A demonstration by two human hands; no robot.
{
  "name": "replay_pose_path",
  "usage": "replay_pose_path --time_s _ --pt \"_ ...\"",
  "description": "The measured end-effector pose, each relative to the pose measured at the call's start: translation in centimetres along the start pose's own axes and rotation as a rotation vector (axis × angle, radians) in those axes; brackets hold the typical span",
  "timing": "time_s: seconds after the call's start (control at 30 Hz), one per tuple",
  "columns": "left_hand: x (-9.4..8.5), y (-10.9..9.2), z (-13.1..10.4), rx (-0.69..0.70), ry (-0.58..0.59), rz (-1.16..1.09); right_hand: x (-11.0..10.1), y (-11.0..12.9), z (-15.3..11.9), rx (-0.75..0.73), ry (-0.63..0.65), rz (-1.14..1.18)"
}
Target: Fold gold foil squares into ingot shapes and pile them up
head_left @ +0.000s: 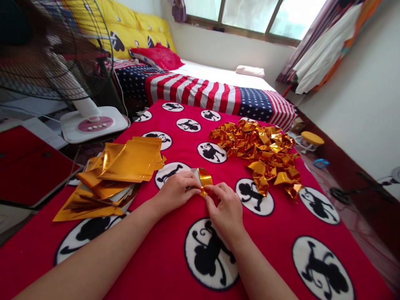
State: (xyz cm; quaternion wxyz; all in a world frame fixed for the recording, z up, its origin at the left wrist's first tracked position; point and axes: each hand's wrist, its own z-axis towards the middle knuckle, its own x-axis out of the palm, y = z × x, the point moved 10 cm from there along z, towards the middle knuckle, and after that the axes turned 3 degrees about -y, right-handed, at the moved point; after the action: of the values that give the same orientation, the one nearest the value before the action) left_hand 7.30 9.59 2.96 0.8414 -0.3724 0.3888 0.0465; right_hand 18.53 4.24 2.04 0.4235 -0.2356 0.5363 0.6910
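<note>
While the left hand [179, 189] and right hand [226, 210] pinch a gold foil piece [205, 177], folded foil [259, 146] lies right of the grip — flat sheets [131, 160] left.

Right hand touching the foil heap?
Apart. The head view shows red cloth between the right hand and the foil heap.

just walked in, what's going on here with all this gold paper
A person is working a small piece of gold foil paper with both bare hands: the fingers of the left hand and right hand meet at its near edge, over a red patterned cloth. To the left lies an untidy stack of mostly flat gold sheets. Farther off to the right is a heap of folded gold pieces.
</note>
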Motion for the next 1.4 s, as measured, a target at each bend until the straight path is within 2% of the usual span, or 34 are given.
replay_pose_path --time_s 0.27,0.47,0.93,1.4 --pt "-0.2 0.4 -0.1 -0.107 -0.068 0.058 0.0 0.0 0.0 0.001 0.003 -0.004" --pt "-0.2 0.4 0.0 -0.131 -0.108 0.093 0.0 0.0 0.0 -0.005 -0.001 0.001" --pt "0.0 0.5 0.0 -0.169 -0.119 0.125 0.0 0.0 -0.1 -0.001 -0.003 -0.01" --pt "0.5 1.1 0.2 -0.216 -0.066 0.073 0.1 -0.2 -0.1 0.036 -0.007 -0.01"
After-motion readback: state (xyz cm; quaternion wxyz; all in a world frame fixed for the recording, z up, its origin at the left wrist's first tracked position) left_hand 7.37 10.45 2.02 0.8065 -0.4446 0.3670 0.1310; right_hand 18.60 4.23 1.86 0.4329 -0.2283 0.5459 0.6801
